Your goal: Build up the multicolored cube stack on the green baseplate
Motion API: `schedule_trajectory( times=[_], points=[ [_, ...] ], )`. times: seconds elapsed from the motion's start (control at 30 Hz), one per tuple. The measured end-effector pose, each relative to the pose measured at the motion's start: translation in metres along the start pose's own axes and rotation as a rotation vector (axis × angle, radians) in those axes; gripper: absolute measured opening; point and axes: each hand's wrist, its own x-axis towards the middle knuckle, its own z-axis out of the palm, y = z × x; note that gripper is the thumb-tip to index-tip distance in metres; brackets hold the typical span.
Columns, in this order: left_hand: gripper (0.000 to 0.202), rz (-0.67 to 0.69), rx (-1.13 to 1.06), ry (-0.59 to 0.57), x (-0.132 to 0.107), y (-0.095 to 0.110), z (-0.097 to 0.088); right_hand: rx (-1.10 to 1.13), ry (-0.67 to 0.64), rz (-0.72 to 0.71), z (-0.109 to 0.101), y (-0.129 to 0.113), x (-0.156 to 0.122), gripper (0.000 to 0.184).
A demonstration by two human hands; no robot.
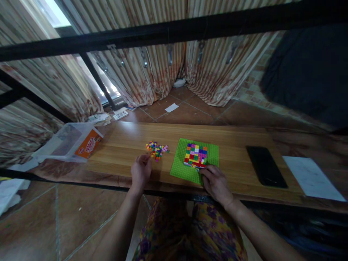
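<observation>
A long table (233, 137) of pale wooden planks is running across the view, its grain smooth and slightly glossy. Beyond it, terracotta floor tiles (187, 112) are meeting striped, stained curtains (141, 79), with daylight coming through at 11 o'clock. Black bars (174, 32) are crossing overhead (close to the camera, so they look thick).

A green studded plate (185, 166) is lying flat at the middle of the table, near its front edge. It is square and turned slightly. A patch of small bricks (196, 155) in red, yellow, blue, green, purple and white is sitting on it, forming a blocky rectangle that covers the plate's centre. At 9 o'clock from the plate, just beside it, a loose pile (156, 149) of the same tiny bricks is lying scattered.

The left hand (140, 171) is resting at 7 o'clock of the pile, fingers curled inward, tips at the pile's edge. I cannot tell whether it is pinching a brick. The right hand (216, 183) is lying at the plate's 5 o'clock corner, fingers bent, tips touching the near edge of the patch. Whether it is holding anything is hidden.

At 3 o'clock a flat black phone (265, 166) is lying, and a white sheet (312, 177) beyond it. At 9 o'clock a clear plastic bin (67, 143) with an orange label is lying tipped on its side.
</observation>
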Motion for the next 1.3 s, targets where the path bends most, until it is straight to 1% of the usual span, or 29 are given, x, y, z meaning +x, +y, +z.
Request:
schedule_trajectory(
  times=[0.1, 0.13, 0.2, 0.27, 0.37, 0.5, 0.57, 0.67, 0.77, 0.87, 0.97, 1.07, 1.2, 1.3],
  points=[
    [0.026, 0.043, 0.173, -0.060, 0.004, 0.009, -0.004, -0.005, -0.034, -0.028, -0.006, -0.004, 0.005, 0.025],
    [0.028, 0.035, 0.225, -0.059, 0.005, 0.012, -0.004, -0.011, -0.048, -0.048, -0.007, -0.003, 0.007, 0.024],
    [0.033, 0.025, 0.315, -0.090, 0.008, 0.016, -0.003, -0.030, -0.063, -0.084, -0.009, 0.002, 0.014, 0.023],
    [0.035, 0.045, 0.351, -0.111, 0.010, 0.019, -0.002, -0.037, -0.098, -0.130, -0.010, 0.010, 0.022, 0.022],
    [0.035, 0.068, 0.374, -0.115, 0.010, 0.020, -0.001, -0.027, -0.121, -0.188, -0.012, 0.021, 0.032, 0.023],
    [0.037, 0.074, 0.382, -0.071, 0.008, 0.016, 0.001, -0.010, -0.101, -0.237, -0.010, 0.025, 0.038, 0.022],
    [0.038, 0.072, 0.369, -0.055, 0.008, 0.015, 0.002, -0.006, -0.075, -0.227, -0.009, 0.025, 0.037, 0.023],
    [0.039, 0.048, 0.353, -0.071, 0.009, 0.019, 0.002, -0.008, -0.059, -0.202, -0.007, 0.023, 0.035, 0.023],
    [0.036, 0.039, 0.355, -0.079, 0.010, 0.024, 0.002, 0.003, -0.061, -0.190, -0.007, 0.022, 0.033, 0.022],
    [0.031, 0.052, 0.339, -0.064, 0.010, 0.024, 0.004, 0.038, -0.055, -0.187, -0.007, 0.021, 0.032, 0.022],
    [0.026, 0.091, 0.230, -0.032, 0.007, 0.021, 0.006, 0.073, -0.043, -0.188, -0.007, 0.021, 0.031, 0.022],
    [0.019, 0.130, -0.029, -0.025, -0.001, 0.026, 0.006, 0.088, -0.034, -0.190, -0.007, 0.022, 0.031, 0.022],
    [0.017, 0.182, -0.331, -0.113, -0.014, 0.047, 0.010, 0.083, -0.036, -0.177, -0.005, 0.022, 0.030, 0.023],
    [0.013, 0.205, -0.517, -0.168, -0.020, 0.062, 0.019, 0.076, -0.040, -0.169, -0.004, 0.023, 0.030, 0.023]
  ],
)
